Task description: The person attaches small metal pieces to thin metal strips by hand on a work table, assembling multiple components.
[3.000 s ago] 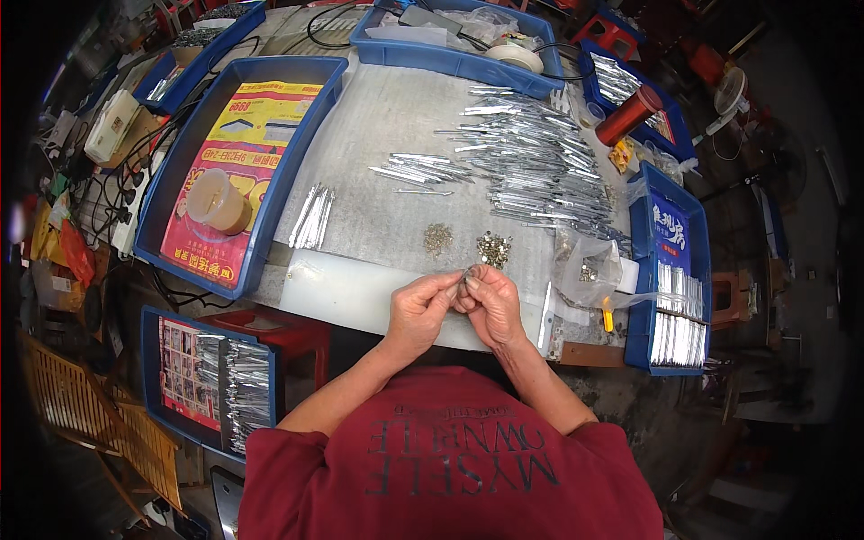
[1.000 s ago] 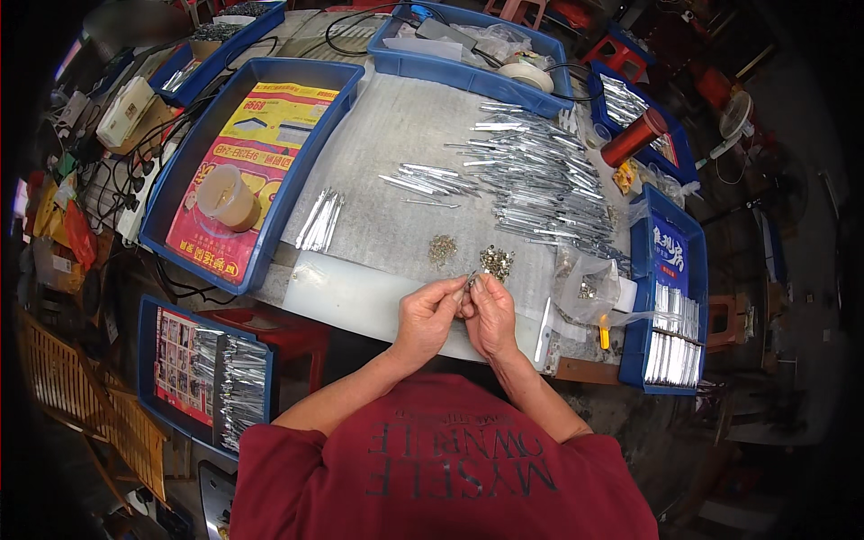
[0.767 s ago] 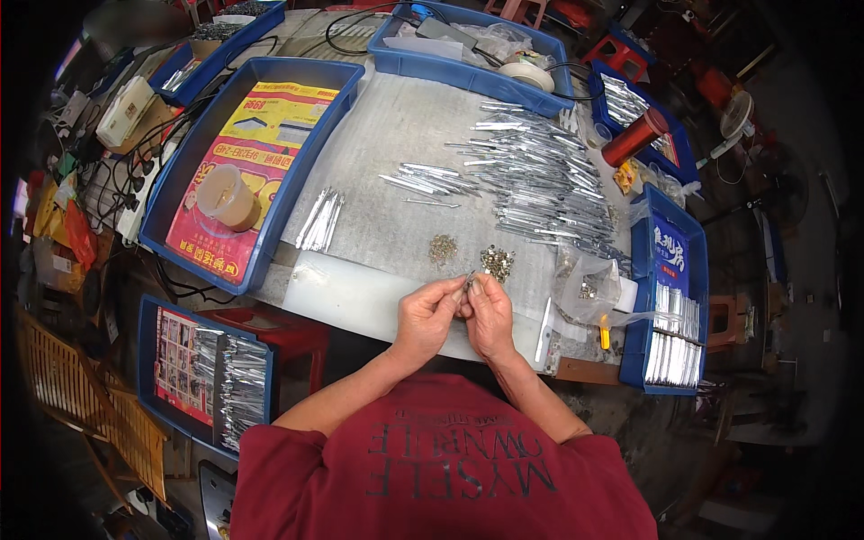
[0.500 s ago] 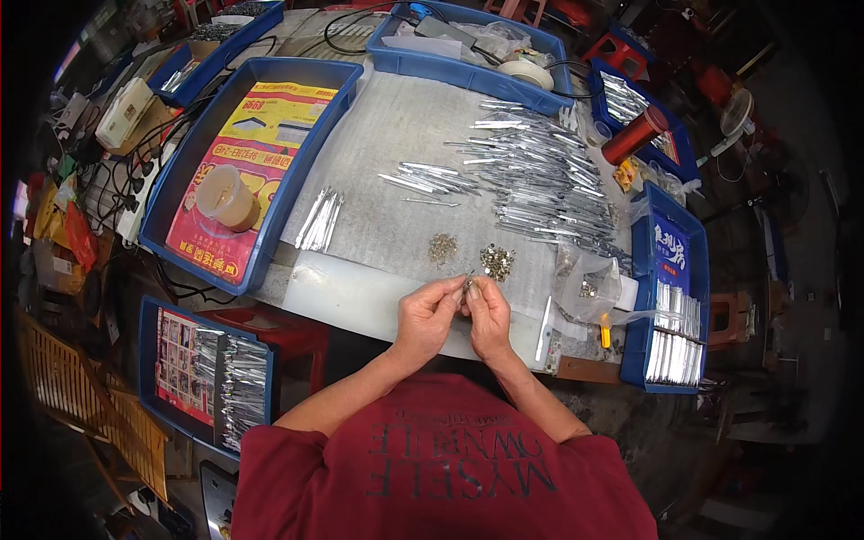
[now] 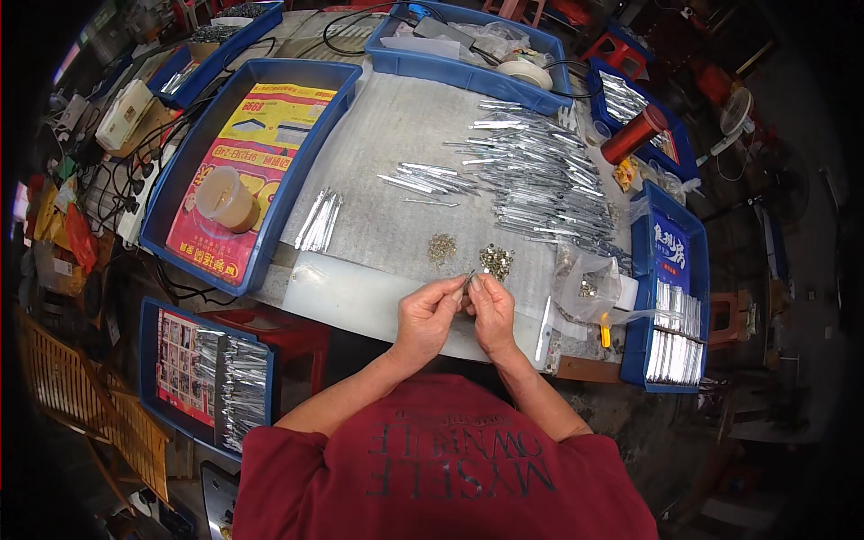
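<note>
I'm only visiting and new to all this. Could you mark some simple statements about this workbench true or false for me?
1. The left hand and right hand meet at a small piece. True, though it is too small to identify.
2. The plastic cup is in the tray at the far right. False: the plastic cup is in the large blue tray at the left.
3. The biggest pile of silver metal strips lies to the right of the cup. True.
4. The red cylinder lies beside the left hand. False: the red cylinder is at the upper right, well away from it.
</note>
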`<state>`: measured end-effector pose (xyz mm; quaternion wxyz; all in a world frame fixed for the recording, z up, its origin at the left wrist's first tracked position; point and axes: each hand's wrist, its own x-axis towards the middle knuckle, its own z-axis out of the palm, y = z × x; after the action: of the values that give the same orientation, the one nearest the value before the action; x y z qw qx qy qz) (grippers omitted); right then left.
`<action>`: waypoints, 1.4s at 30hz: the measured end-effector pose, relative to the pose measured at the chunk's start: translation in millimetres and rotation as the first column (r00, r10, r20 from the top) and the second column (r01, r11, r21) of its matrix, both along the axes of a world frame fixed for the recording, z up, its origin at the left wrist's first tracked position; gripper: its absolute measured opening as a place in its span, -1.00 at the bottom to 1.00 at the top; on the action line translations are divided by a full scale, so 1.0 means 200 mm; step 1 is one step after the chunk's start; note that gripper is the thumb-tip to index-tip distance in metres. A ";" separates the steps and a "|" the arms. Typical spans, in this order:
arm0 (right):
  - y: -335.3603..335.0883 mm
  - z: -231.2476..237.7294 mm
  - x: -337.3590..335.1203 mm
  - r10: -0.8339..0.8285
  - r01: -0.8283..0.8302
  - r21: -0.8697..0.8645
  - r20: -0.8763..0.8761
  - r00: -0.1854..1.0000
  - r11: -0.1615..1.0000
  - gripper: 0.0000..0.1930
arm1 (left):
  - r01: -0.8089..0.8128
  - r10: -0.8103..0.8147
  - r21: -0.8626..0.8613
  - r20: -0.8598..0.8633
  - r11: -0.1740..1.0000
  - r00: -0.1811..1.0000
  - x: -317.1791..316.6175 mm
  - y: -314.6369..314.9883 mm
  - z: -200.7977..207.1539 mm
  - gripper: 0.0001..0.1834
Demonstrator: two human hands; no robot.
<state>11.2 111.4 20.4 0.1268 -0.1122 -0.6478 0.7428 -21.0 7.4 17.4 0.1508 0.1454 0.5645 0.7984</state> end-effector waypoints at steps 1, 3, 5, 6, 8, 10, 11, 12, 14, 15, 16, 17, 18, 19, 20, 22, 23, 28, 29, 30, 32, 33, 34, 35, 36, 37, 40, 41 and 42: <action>0.00 -0.01 0.00 0.001 -0.001 0.000 0.000 1.000 1.000 -0.79 | 0.012 -0.013 0.021 0.020 1.000 1.000 0.00 0.00 0.00 -0.80; 0.00 -0.03 0.00 -0.032 0.032 0.016 -0.034 0.999 0.999 -0.82 | 0.017 -0.018 0.016 0.029 1.000 0.999 0.00 0.00 -0.01 -0.80; -0.02 -0.03 -0.01 -0.059 0.057 -0.031 -0.050 0.997 0.998 -0.84 | 0.023 -0.023 0.011 0.039 1.000 0.999 0.00 0.00 -0.01 -0.80; -0.02 -0.03 -0.01 -0.088 0.083 -0.079 -0.065 0.994 0.993 -0.85 | 0.025 -0.025 0.011 0.047 1.000 0.999 0.00 0.00 -0.01 -0.80; -0.01 -0.04 -0.01 -0.087 0.083 -0.066 -0.068 0.994 0.994 -0.86 | 0.027 -0.027 0.013 0.056 1.000 0.998 0.00 0.00 -0.02 -0.79; -0.01 -0.05 0.00 -0.084 0.080 -0.053 -0.071 0.994 0.995 -0.87 | -0.018 0.018 0.039 0.004 0.999 1.000 0.00 0.01 -0.03 -0.78; -0.02 -0.05 0.00 -0.089 0.087 -0.034 -0.078 0.993 0.996 -0.86 | -0.019 0.019 0.039 0.004 0.999 1.000 0.00 0.02 -0.04 -0.78; -0.02 -0.05 0.00 -0.095 0.094 -0.014 -0.085 0.992 0.995 -0.85 | -0.022 0.022 0.027 -0.007 0.999 1.000 0.00 0.02 -0.04 -0.78; -0.01 -0.05 0.00 -0.089 0.087 -0.030 -0.071 0.993 0.996 -0.84 | -0.025 0.026 0.015 -0.019 1.000 0.999 0.00 0.01 -0.04 -0.78; -0.01 -0.05 0.00 -0.085 0.082 -0.045 -0.056 0.995 0.996 -0.82 | -0.006 0.006 0.004 0.007 1.000 1.000 0.00 0.01 -0.03 -0.79; -0.01 -0.05 0.00 -0.085 0.083 -0.046 -0.056 0.995 0.996 -0.82 | 0.014 -0.014 -0.006 0.033 1.000 0.999 0.00 0.00 -0.03 -0.80; -0.01 -0.03 0.00 -0.074 0.071 -0.081 -0.038 0.997 0.994 -0.81 | 0.015 -0.015 -0.006 0.034 1.000 0.999 0.00 0.00 -0.03 -0.80; -0.01 -0.03 0.00 -0.061 0.058 -0.116 -0.022 0.998 0.992 -0.79 | 0.010 -0.010 -0.003 0.035 1.000 0.999 0.00 0.00 -0.03 -0.80; -0.01 -0.03 0.00 -0.061 0.058 -0.116 -0.022 0.998 0.992 -0.79 | 0.005 -0.005 0.000 0.037 1.000 0.999 0.00 0.00 -0.03 -0.81; -0.01 -0.03 0.00 -0.067 0.064 -0.117 -0.021 0.998 0.991 -0.79 | 0.005 -0.005 0.000 0.036 1.000 0.999 0.00 0.00 -0.03 -0.81; -0.01 -0.03 -0.01 -0.071 0.068 -0.117 -0.020 0.997 0.991 -0.78 | 0.013 -0.013 0.002 0.033 1.000 0.999 0.00 0.00 -0.03 -0.81; -0.01 -0.03 -0.01 -0.061 0.058 -0.125 -0.019 0.998 0.991 -0.77 | 0.012 -0.013 0.002 0.033 1.000 0.999 0.00 0.00 -0.02 -0.81; 0.01 -0.06 -0.01 -0.092 0.116 0.248 -0.106 0.990 0.962 -0.75 | 0.000 0.000 0.002 -0.054 1.000 0.999 0.01 0.01 -0.03 -0.78; 0.03 -0.04 -0.01 -0.084 0.098 0.197 -0.081 0.993 0.975 -0.74 | 0.001 -0.001 0.003 -0.053 1.000 0.999 0.01 0.01 -0.02 -0.78; 0.05 -0.03 -0.02 -0.073 0.081 0.145 -0.057 0.996 0.986 -0.74 | 0.006 -0.005 0.011 -0.059 1.000 0.998 0.02 0.01 -0.02 -0.79; 0.08 -0.04 -0.03 -0.101 0.101 0.012 0.009 0.995 0.995 -0.75 | 0.010 -0.008 0.020 -0.065 1.000 0.998 0.02 0.01 -0.02 -0.79; 0.09 -0.05 -0.03 -0.081 0.082 0.095 -0.017 0.997 0.992 -0.75 | 0.011 -0.010 0.017 -0.040 1.000 0.999 0.02 0.01 -0.02 -0.79; 0.09 -0.06 -0.02 -0.059 0.066 0.177 -0.041 0.997 0.982 -0.75 | 0.012 -0.012 0.013 -0.016 1.000 1.000 0.01 0.01 -0.02 -0.79; 0.09 -0.08 -0.03 -0.027 0.068 0.323 -0.129 0.991 0.944 -0.75 | 0.012 -0.011 0.014 -0.017 1.000 1.000 0.01 0.01 -0.02 -0.79; 0.09 -0.08 -0.03 -0.025 0.066 0.323 -0.128 0.991 0.944 -0.75 | 0.011 -0.010 0.018 -0.022 1.000 1.000 0.02 0.00 -0.02 -0.79; 0.09 -0.07 -0.03 -0.054 0.084 0.283 -0.111 0.992 0.955 -0.77 | 0.010 -0.009 0.021 -0.027 1.000 1.000 0.02 0.00 -0.01 -0.79; 0.10 -0.06 -0.02 -0.122 0.121 0.027 0.062 0.991 0.992 -0.81 | 0.026 -0.026 0.013 -0.027 1.000 0.999 0.02 0.00 0.00 -0.80; 0.09 -0.06 -0.02 -0.124 0.123 0.060 0.014 0.992 0.991 -0.81 | 0.027 -0.027 0.013 -0.027 1.000 0.999 0.02 0.00 -0.01 -0.80; 0.09 -0.06 -0.02 -0.122 0.125 0.092 -0.035 0.992 0.988 -0.82 | 0.020 -0.020 0.002 -0.019 1.000 1.000 0.01 0.00 -0.01 -0.80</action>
<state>6.9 129.1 7.5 0.1871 -0.1351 -0.6721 0.7036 -18.7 7.3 14.9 0.1530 0.1589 0.5637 0.7960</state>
